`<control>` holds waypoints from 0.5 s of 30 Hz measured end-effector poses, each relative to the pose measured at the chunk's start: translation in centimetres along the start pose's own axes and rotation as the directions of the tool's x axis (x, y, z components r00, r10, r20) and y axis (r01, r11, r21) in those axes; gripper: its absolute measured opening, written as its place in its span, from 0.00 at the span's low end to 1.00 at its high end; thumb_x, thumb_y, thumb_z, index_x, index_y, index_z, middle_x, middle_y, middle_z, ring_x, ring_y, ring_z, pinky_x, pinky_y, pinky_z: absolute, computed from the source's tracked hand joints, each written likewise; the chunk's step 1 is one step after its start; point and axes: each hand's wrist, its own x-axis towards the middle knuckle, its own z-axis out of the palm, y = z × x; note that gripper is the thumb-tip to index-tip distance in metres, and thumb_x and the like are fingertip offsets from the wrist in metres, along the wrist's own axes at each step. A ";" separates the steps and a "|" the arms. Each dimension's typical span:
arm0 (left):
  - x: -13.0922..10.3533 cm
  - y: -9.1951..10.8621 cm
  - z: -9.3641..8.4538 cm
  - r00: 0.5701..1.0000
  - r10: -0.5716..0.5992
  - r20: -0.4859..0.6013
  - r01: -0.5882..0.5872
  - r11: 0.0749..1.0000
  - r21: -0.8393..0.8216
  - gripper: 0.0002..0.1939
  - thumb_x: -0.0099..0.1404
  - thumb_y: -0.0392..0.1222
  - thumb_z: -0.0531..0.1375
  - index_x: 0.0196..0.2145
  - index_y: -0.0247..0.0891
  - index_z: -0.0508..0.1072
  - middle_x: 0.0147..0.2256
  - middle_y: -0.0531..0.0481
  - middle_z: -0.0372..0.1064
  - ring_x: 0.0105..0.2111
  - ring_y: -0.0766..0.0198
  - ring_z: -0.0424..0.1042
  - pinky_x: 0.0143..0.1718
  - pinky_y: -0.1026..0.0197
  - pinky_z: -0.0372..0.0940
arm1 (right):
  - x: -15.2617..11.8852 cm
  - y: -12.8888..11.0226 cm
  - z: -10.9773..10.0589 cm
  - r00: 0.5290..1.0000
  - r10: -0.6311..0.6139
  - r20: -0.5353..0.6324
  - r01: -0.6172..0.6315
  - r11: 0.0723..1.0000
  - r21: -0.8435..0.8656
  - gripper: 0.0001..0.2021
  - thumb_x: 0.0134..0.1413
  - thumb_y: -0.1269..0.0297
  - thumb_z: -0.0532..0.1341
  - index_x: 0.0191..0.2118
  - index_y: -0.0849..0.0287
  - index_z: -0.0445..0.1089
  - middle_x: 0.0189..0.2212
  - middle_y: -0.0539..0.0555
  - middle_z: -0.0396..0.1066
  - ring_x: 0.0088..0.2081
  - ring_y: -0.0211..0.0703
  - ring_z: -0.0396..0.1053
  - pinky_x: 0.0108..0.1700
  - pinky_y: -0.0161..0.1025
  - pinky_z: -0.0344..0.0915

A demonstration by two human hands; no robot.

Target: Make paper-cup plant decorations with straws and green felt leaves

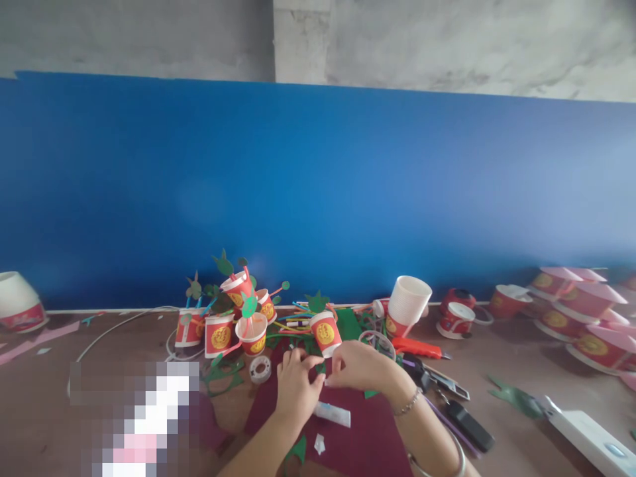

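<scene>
At the centre, my left hand [299, 384] is low over the maroon sheet [370, 440], thumb and index finger curved toward my right hand [355, 366]. The right hand's fingers are bent inward, with a tiny whitish bit at the fingertips, too small to name. Both sets of fingertips nearly meet. Just behind them a red and white paper cup [325, 333] leans, with green paper leaves [317, 303] at its top. A pale tube [332, 414] lies on the sheet below the hands, near a small white scrap [319, 444].
Decorated cups [218, 336] with straws stand at the left. A tape roll [260, 370] lies beside them. Stacked white cups [408, 301], an orange cutter [417, 348], black keys [470, 424] and a white device [593, 440] are to the right. Pink-topped cups [591, 301] stand far right.
</scene>
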 end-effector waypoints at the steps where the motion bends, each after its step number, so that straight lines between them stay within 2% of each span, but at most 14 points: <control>1: 0.1 -0.1 0.0 1.000 0.013 0.022 -0.013 1.000 -0.009 0.15 0.55 0.37 0.58 0.40 0.51 0.75 0.41 0.49 0.67 0.45 0.55 0.62 0.42 0.56 0.53 | -0.3 -0.4 0.0 0.998 -0.004 0.061 0.007 0.999 -0.053 0.12 0.34 0.70 0.61 0.09 0.59 0.61 0.08 0.46 0.56 0.15 0.32 0.51 0.19 0.33 0.46; 3: 0.1 -0.2 0.0 0.998 0.028 0.062 -0.027 0.999 -0.022 0.15 0.56 0.38 0.58 0.41 0.52 0.74 0.43 0.51 0.67 0.47 0.56 0.61 0.44 0.56 0.52 | -0.6 -0.9 0.2 0.987 0.019 0.158 0.009 0.985 -0.170 0.08 0.33 0.69 0.61 0.11 0.60 0.65 0.10 0.47 0.59 0.15 0.32 0.54 0.19 0.32 0.47; 5: 0.2 -0.4 0.1 0.996 0.014 0.088 -0.014 1.000 -0.007 0.14 0.57 0.40 0.58 0.41 0.51 0.74 0.44 0.51 0.67 0.47 0.56 0.60 0.44 0.56 0.52 | -0.4 -1.2 0.6 0.974 0.036 0.226 0.029 0.960 -0.279 0.05 0.33 0.66 0.62 0.16 0.60 0.70 0.15 0.49 0.66 0.18 0.36 0.61 0.19 0.31 0.50; 7: 0.2 -0.4 0.0 0.996 -0.008 0.092 0.006 1.000 0.023 0.13 0.57 0.41 0.58 0.41 0.49 0.73 0.44 0.50 0.66 0.47 0.55 0.60 0.44 0.56 0.52 | -0.2 -1.7 1.3 0.957 0.041 0.288 0.069 0.929 -0.362 0.08 0.33 0.61 0.64 0.22 0.61 0.74 0.20 0.53 0.71 0.23 0.42 0.68 0.22 0.33 0.56; 9: 0.1 -0.5 0.0 0.997 -0.018 0.075 0.015 0.999 0.041 0.13 0.56 0.40 0.58 0.40 0.47 0.72 0.43 0.49 0.66 0.46 0.55 0.60 0.43 0.56 0.52 | 0.0 -2.4 2.1 0.937 0.044 0.345 0.110 0.904 -0.414 0.12 0.34 0.62 0.65 0.29 0.62 0.76 0.27 0.56 0.75 0.30 0.48 0.72 0.27 0.35 0.61; 12: 0.1 -0.6 -0.2 0.999 -0.030 0.035 0.029 0.999 0.039 0.10 0.56 0.39 0.58 0.37 0.43 0.72 0.40 0.48 0.67 0.44 0.55 0.61 0.43 0.56 0.52 | 0.2 -3.3 3.2 0.933 0.072 0.354 0.110 0.876 -0.470 0.16 0.33 0.66 0.67 0.36 0.62 0.76 0.34 0.59 0.76 0.36 0.53 0.73 0.34 0.38 0.65; 15: 0.2 -0.7 -0.2 0.999 -0.046 0.005 0.046 0.998 0.033 0.08 0.56 0.41 0.58 0.36 0.42 0.73 0.39 0.48 0.67 0.44 0.53 0.61 0.42 0.55 0.52 | 0.4 -2.8 3.3 0.931 0.048 0.362 0.131 0.881 -0.455 0.14 0.33 0.67 0.67 0.33 0.59 0.76 0.31 0.57 0.76 0.34 0.51 0.73 0.33 0.37 0.65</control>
